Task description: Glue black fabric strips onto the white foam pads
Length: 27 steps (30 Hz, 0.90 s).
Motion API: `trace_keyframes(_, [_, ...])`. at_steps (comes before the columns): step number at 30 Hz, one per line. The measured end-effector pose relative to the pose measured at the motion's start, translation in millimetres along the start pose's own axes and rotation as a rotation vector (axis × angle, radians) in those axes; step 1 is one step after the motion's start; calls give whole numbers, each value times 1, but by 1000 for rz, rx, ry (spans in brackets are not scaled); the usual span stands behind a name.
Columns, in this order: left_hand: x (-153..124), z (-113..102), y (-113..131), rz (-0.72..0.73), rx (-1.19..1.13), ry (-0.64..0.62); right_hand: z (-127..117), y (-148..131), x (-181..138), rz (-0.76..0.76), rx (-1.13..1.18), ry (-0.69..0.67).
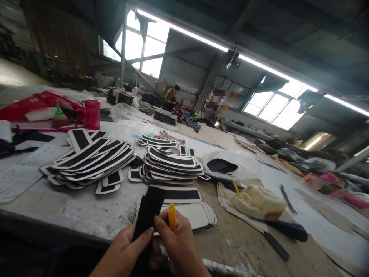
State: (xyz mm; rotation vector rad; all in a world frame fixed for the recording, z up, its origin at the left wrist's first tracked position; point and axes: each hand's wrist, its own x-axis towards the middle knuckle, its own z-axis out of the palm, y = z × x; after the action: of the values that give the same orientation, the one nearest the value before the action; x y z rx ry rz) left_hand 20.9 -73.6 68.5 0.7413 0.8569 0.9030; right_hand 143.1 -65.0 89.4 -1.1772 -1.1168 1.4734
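My left hand pinches a long black strip that stands upright over the near edge of the table. My right hand is closed around a yellow tool, its tip pointing up beside the strip. Just beyond my hands lies a small pile of white-edged pieces, with a black-faced piece behind it. Two larger stacks of black-and-white strips sit farther back, one at the left and one in the middle.
A glue-stained container with a brush rests on paper at the right, next to a black-handled tool. A clear bag, a pink bottle and red packaging lie on the worktable. A person works far behind.
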Motion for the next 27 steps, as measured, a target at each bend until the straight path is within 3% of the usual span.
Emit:
trace_keyframes(6, [4, 4, -2, 7, 59, 14, -4, -6, -1, -7, 0, 24])
trace_keyframes(13, [2, 12, 0, 32, 32, 5, -15, 2, 3, -133, -242, 64])
trace_keyframes(17, [3, 10, 4, -50, -13, 82, -17, 3, 4, -180, -292, 57])
trace_keyframes(23, [10, 5, -1, -20, -95, 52, -7, 1, 7, 39, 18, -2])
trace_keyframes(27, [11, 6, -5, -20, -65, 53, -8, -3, 9, -20, -108, 15])
